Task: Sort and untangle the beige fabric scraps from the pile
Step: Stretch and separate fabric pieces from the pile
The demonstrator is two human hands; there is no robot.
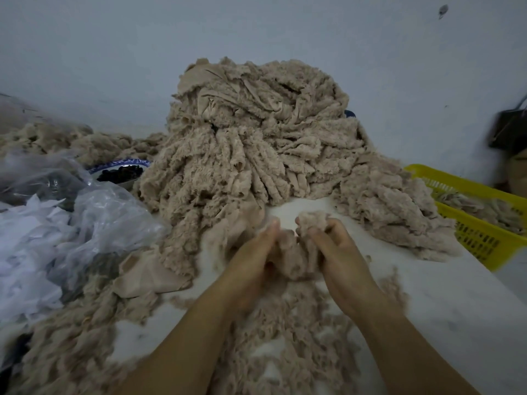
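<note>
Far left, crumpled clear plastic bags [94, 212] sit over white scraps [25, 252], cut off by the frame edge; what lies inside the bags is too murky to tell. Behind them, a blue-patterned bowl [119, 171] holds something dark, its right side hidden behind fabric.

Centre now: the big pile of beige fabric scraps [256, 132] is heaped against the wall on the white table [456, 309], its fuzzy strips fanning downward toward the person. More loose scraps are spread over the near table under both forearms.

In front of the pile, the left hand [251, 258] grips a clump [296, 252] of scraps, its fingers buried in the fabric and blurred. The clump is held between the two hands just above the table, long axis running away from the person, far end sticking up past the fingertips. The right hand [339, 252] clutches it too, fingers curled round the top.

Right side: a yellow basket [484, 243] holds more beige scraps, with the pile's edge covering its near corner. Above it, a dark object [510, 132] is blurred and cut off.
</note>
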